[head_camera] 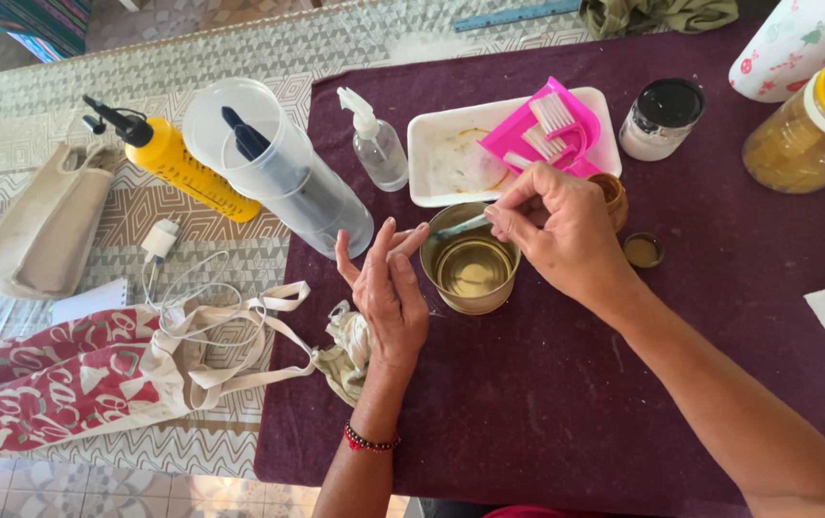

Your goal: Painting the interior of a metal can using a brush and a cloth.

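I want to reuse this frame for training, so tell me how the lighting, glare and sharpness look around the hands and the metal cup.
Head view: soft, even daylight with faint shadows; the round brass-coloured metal cup shows a mild sheen on its liquid, no harsh glare; the left hand and right hand are sharp, without motion blur; the clear plastic jug carries pale reflections; wide-angle stretch bends the maroon tablecloth's edges.

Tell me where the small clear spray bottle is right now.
The small clear spray bottle stands upright on the maroon cloth, between the clear plastic pitcher and the white tray.
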